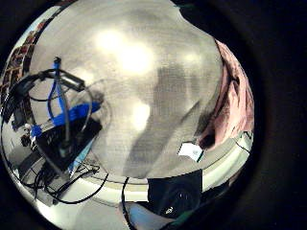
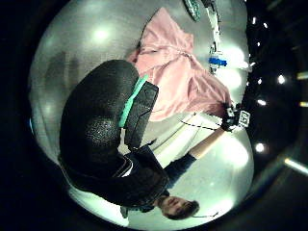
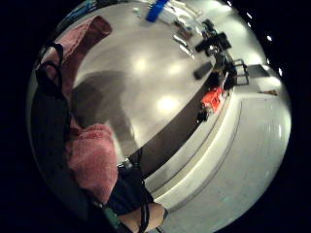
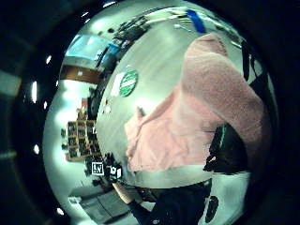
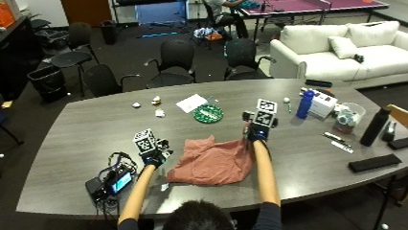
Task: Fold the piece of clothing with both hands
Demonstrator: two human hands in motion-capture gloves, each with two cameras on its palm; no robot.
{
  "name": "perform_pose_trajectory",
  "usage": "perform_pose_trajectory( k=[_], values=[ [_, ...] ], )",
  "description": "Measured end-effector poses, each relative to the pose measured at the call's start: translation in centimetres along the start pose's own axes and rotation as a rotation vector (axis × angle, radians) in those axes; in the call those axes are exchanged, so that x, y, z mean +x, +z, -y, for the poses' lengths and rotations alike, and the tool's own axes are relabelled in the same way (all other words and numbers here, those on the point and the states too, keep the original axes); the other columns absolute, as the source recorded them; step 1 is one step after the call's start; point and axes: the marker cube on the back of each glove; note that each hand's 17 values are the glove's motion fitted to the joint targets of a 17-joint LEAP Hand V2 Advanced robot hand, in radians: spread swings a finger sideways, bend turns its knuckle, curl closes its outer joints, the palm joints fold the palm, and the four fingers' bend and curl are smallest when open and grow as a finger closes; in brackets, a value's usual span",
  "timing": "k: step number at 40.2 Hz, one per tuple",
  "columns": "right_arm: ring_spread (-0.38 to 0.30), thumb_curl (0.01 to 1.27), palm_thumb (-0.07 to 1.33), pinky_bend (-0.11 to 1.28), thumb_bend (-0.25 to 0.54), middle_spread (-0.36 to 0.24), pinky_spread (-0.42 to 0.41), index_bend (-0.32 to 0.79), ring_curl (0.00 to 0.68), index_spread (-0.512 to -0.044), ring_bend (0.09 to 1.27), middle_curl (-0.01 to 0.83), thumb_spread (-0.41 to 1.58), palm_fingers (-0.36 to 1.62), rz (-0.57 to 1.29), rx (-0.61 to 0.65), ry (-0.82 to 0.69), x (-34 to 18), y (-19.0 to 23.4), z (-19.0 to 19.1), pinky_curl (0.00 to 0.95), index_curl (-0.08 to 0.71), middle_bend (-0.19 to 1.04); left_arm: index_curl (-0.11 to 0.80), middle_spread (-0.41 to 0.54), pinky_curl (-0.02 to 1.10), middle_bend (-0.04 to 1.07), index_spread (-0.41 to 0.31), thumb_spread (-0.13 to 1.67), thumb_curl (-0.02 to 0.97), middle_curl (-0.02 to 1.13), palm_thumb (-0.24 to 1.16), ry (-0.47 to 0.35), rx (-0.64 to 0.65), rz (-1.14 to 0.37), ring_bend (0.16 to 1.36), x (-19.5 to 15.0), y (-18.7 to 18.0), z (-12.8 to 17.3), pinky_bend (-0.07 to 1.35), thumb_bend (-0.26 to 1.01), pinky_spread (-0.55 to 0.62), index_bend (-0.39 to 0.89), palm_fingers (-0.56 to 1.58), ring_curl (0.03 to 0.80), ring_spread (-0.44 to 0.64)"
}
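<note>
A pink garment (image 5: 210,163) lies crumpled on the grey table (image 5: 96,124) in front of the person. My right hand (image 5: 256,135) grips its far right corner and holds it raised a little off the table; the pink cloth (image 3: 92,155) bunches against that palm and drapes down from it (image 4: 173,131). My left hand (image 5: 155,157) hovers over bare table just left of the garment, apart from it, fingers relaxed. From the left palm the garment (image 2: 178,82) lies off to one side, and only its edge (image 1: 235,105) shows by the little finger.
A black device with cables (image 5: 111,181) sits at the near left edge, close to my left forearm. Beyond the garment lie a green disc (image 5: 208,114) and a white paper (image 5: 191,103). A blue bottle (image 5: 306,103), a black bottle (image 5: 375,125) and a black case (image 5: 373,163) stand to the right.
</note>
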Motion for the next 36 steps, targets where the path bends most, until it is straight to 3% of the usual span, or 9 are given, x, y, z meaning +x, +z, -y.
perform_pose_trajectory(
  k=[5, 10, 12, 15, 17, 19, 23, 32, 36],
  values=[
    [-0.237, 0.6, 1.01, 0.62, -0.033, -0.184, -0.318, 0.18, 0.475, -0.23, 0.65, 0.545, 0.57, 1.29, -0.011, 0.16, -0.247, -11.2, -4.0, -6.3, 0.402, 0.382, 0.37, 0.065, 0.427, 0.38, 0.17, 0.058, 1.21, 0.263, 0.21, 0.13, 0.014, 0.037, -0.008, 0.74, -0.2, -1.7, -1.4, 0.65, -0.01, 0.39, 0.07, -0.12, 0.329, 0.47],
    [-0.237, 0.63, 1.0, 0.6, -0.035, -0.188, -0.325, 0.19, 0.475, -0.232, 0.65, 0.55, 0.46, 1.31, -0.042, 0.134, -0.431, -21.4, 0.1, -9.2, 0.402, 0.403, 0.38, 0.065, 0.423, 0.37, 0.17, 0.057, 1.23, 0.265, 0.22, 0.15, 0.061, 0.127, -0.035, 0.74, -0.3, -3.4, -2.2, 0.65, 0.0, 0.39, 0.07, -0.11, 0.325, 0.47],
    [-0.237, 0.64, 1.0, 0.6, -0.035, -0.194, -0.326, 0.19, 0.477, -0.233, 0.65, 0.551, 0.43, 1.31, -0.056, 0.084, -0.49, -25.1, 3.2, -9.8, 0.402, 0.411, 0.38, 0.069, 0.415, 0.37, 0.19, 0.056, 1.28, 0.28, 0.22, 0.24, 0.166, 0.193, -0.069, 0.74, -0.1, -4.1, -2.3, 0.64, 0.04, 0.38, 0.08, -0.09, 0.322, 0.46],
    [-0.238, 0.65, 1.0, 0.6, -0.035, -0.198, -0.326, 0.18, 0.479, -0.233, 0.65, 0.551, 0.39, 1.31, -0.062, -0.034, -0.56, -29.9, 7.2, -12.6, 0.406, 0.419, 0.39, 0.076, 0.399, 0.37, 0.19, 0.055, 1.33, 0.3, 0.23, 0.31, 0.417, 0.35, -0.142, 0.74, 0.4, -5.2, -1.5, 0.64, 0.08, 0.37, 0.09, -0.05, 0.32, 0.45],
    [-0.238, 0.66, 1.0, 0.6, -0.033, -0.199, -0.327, 0.18, 0.48, -0.233, 0.66, 0.552, 0.37, 1.31, -0.065, -0.129, -0.585, -32.0, 9.3, -14.7, 0.408, 0.423, 0.39, 0.079, 0.392, 0.37, 0.2, 0.055, 1.35, 0.309, 0.24, 0.34, 0.477, 0.398, -0.17, 0.74, 0.1, -5.5, -1.4, 0.64, 0.1, 0.36, 0.09, -0.04, 0.318, 0.44],
    [-0.237, 0.66, 0.98, 0.63, -0.041, -0.194, -0.335, 0.12, 0.485, -0.227, 0.68, 0.549, 0.41, 1.28, -0.07, -0.21, -0.604, -33.7, 11.3, -16.1, 0.416, 0.408, 0.37, 0.083, 0.375, 0.36, 0.21, 0.048, 1.36, 0.324, 0.25, 0.39, 0.436, 0.399, -0.173, 0.75, -0.8, -5.6, -1.8, 0.64, 0.12, 0.34, 0.09, -0.01, 0.319, 0.43],
    [-0.234, 0.64, 0.95, 0.65, -0.036, -0.18, -0.346, 0.1, 0.478, -0.212, 0.68, 0.535, 0.55, 1.22, -0.013, -0.276, -0.646, -36.4, 14.2, -17.7, 0.416, 0.388, 0.34, 0.092, 0.356, 0.36, 0.22, 0.045, 1.38, 0.34, 0.26, 0.41, 0.226, 0.394, -0.115, 0.77, -3.7, -6.1, -3.2, 0.64, 0.12, 0.33, 0.1, 0.01, 0.32, 0.42],
    [-0.224, 0.6, 0.92, 0.68, -0.025, -0.153, -0.351, 0.09, 0.473, -0.182, 0.69, 0.53, 0.76, 1.22, 0.187, -0.103, -0.67, -36.1, 9.4, -16.2, 0.416, 0.342, 0.34, 0.105, 0.334, 0.36, 0.22, 0.042, 1.39, 0.365, 0.29, 0.43, 0.158, 0.399, -0.137, 0.78, -5.4, -7.4, -4.4, 0.66, 0.11, 0.3, 0.09, 0.01, 0.318, 0.39],
    [-0.217, 0.59, 0.93, 0.68, -0.021, -0.148, -0.348, 0.09, 0.471, -0.176, 0.69, 0.53, 0.81, 1.22, 0.216, -0.099, -0.68, -35.1, 8.4, -14.3, 0.413, 0.329, 0.34, 0.111, 0.331, 0.36, 0.22, 0.041, 1.39, 0.372, 0.29, 0.43, 0.128, 0.411, -0.106, 0.79, -5.2, -7.9, -4.1, 0.66, 0.1, 0.3, 0.1, 0.01, 0.316, 0.38]
  ],
)
